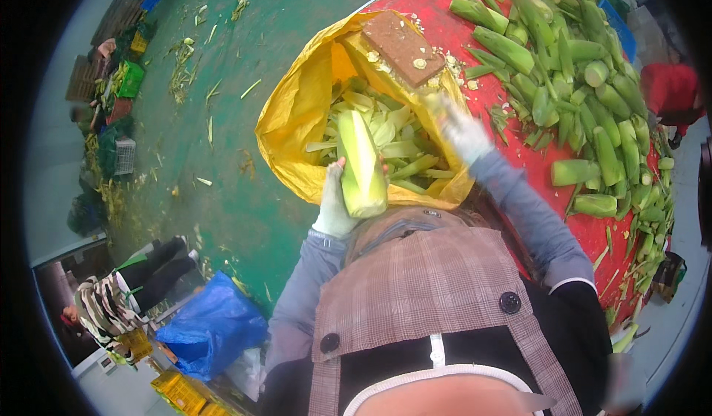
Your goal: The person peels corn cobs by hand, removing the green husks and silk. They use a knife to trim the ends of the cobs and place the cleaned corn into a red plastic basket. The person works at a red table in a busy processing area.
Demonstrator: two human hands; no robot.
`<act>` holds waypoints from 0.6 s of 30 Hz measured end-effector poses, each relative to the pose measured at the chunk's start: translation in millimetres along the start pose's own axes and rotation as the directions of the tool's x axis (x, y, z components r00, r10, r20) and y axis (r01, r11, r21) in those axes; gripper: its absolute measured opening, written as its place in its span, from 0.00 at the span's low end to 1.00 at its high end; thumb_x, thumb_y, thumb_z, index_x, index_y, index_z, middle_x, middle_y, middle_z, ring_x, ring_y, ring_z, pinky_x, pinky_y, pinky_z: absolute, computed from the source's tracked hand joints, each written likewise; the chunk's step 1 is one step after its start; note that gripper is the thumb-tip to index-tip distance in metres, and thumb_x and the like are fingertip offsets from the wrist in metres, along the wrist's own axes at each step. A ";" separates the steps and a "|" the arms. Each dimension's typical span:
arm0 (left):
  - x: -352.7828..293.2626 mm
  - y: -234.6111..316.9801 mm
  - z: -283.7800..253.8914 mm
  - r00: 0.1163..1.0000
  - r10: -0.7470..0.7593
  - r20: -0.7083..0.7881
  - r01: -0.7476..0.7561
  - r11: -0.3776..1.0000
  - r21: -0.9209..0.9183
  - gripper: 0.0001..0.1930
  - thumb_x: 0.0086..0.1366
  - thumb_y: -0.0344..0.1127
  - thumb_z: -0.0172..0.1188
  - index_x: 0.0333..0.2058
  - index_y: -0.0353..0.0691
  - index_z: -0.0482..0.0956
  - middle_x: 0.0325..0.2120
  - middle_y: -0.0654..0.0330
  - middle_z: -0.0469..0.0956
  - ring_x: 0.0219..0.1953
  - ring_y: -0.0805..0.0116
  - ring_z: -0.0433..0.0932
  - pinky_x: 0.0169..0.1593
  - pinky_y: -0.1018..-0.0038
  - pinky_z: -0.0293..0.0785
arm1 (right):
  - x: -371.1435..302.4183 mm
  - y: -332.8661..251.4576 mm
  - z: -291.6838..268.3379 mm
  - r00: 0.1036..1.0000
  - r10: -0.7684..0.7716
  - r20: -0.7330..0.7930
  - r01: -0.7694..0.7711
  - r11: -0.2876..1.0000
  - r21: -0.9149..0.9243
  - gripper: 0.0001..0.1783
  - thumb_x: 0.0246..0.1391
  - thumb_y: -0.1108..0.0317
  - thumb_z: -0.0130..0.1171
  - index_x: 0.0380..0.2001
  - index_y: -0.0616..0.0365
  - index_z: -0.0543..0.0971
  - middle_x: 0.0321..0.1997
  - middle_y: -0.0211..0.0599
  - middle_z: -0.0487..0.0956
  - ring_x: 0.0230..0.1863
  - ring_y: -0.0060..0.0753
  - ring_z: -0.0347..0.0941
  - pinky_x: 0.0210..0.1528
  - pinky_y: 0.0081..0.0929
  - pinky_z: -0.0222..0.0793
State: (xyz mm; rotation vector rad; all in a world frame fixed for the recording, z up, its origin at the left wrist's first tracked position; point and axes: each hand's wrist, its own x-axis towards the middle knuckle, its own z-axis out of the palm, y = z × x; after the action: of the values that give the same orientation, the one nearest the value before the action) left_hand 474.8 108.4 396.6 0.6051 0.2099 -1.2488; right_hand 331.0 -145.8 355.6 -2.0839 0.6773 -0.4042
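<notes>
In my left hand (pixel 337 202) is a thick, pale-green ear of corn (pixel 359 167) in its husk, with a flat cut end toward me and a lighter strip along its length. My fingers wrap round its lower part. Beneath it, a yellow sack (pixel 285 138) stands wide open, holding loose green husk leaves (pixel 404 149). My right hand (pixel 466 136) is at the sack's right edge, beside a brown block (pixel 404 47) scattered with small round cut pieces. Motion smears its fingers, so anything in them cannot be made out.
A large heap of green corn ears (pixel 586 82) covers the red surface (pixel 519 193) on my right. Green floor (pixel 237 171) on the left carries scattered leaf scraps. A blue bag (pixel 213 325) lies lower left, near another person (pixel 111 305). Crates (pixel 130 80) line the far left.
</notes>
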 end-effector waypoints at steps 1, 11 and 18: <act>7.8 2.1 5.7 0.999 0.031 0.016 -0.031 0.999 -0.018 0.34 0.68 0.56 0.51 0.62 0.35 0.62 0.51 0.44 0.73 0.52 0.50 0.75 0.54 0.57 0.75 | -15.4 -25.2 9.3 0.992 -0.090 0.090 0.088 0.996 0.022 0.31 0.65 0.52 0.48 0.66 0.53 0.63 0.53 0.58 0.76 0.49 0.57 0.77 0.50 0.41 0.74; 60.0 1.4 5.2 0.995 -0.059 0.083 0.070 0.989 -0.132 0.33 0.67 0.63 0.45 0.62 0.47 0.66 0.57 0.53 0.72 0.59 0.54 0.71 0.64 0.56 0.64 | -43.7 -97.1 23.1 0.936 -0.196 0.291 0.226 0.972 -0.071 0.37 0.64 0.56 0.49 0.72 0.50 0.51 0.30 0.55 0.78 0.25 0.58 0.75 0.30 0.46 0.72; 62.3 -15.7 19.1 0.999 0.050 0.006 -0.049 0.997 -0.067 0.32 0.67 0.65 0.44 0.62 0.53 0.65 0.56 0.58 0.72 0.57 0.57 0.72 0.61 0.58 0.67 | -42.4 -82.4 54.2 0.971 -0.228 -0.071 0.234 0.966 0.106 0.33 0.65 0.55 0.50 0.70 0.50 0.58 0.33 0.53 0.79 0.29 0.53 0.77 0.30 0.41 0.72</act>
State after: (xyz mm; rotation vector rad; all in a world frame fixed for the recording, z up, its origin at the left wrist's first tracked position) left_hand 476.9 44.0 378.3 0.5453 0.2282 -1.1913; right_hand 350.9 -46.9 392.4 -2.0547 0.4339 -0.6224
